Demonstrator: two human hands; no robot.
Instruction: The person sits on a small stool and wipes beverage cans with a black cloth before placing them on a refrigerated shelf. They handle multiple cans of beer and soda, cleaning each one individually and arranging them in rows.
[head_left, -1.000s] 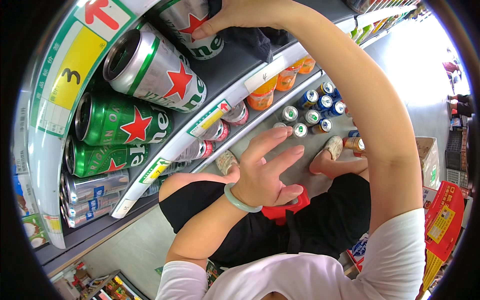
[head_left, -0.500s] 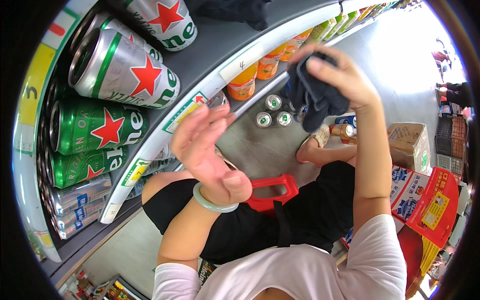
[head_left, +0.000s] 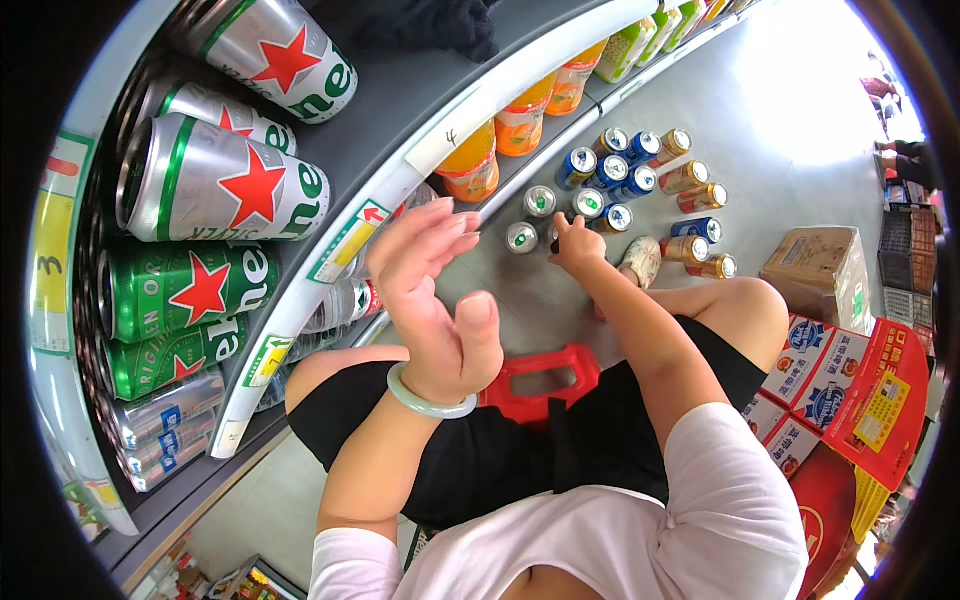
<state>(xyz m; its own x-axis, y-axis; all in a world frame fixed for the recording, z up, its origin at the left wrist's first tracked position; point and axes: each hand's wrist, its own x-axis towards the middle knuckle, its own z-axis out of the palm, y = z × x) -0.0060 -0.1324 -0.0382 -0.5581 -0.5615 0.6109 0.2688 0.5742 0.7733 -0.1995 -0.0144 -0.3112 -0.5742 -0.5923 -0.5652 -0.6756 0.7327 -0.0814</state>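
Note:
My left hand (head_left: 440, 310), with a pale bangle at the wrist, is raised in front of the shelf. Its fingers are spread and slightly curled, holding nothing. My right hand (head_left: 580, 246) reaches down to the floor, fingers closed around a drink can that it mostly hides. Close by stand silver-topped cans with green marks, among them one can (head_left: 521, 238) and another can (head_left: 588, 204). Blue cans (head_left: 612, 172) and gold cans (head_left: 685, 178) are grouped behind and to the right. On the shelf at left lie silver cans (head_left: 225, 185) and green cans (head_left: 190, 290) with red stars.
Orange drink bottles (head_left: 525, 115) line the low shelf, and a dark cloth (head_left: 430, 28) lies on the shelf above. A red plastic stool (head_left: 545, 380) is between my legs. To the right are a cardboard box (head_left: 815, 270) and a red-and-white beer carton (head_left: 850, 390).
The dark cloth has left my right hand and the hand has moved down to the cans on the floor. My left hand stays raised. More floor cans now show.

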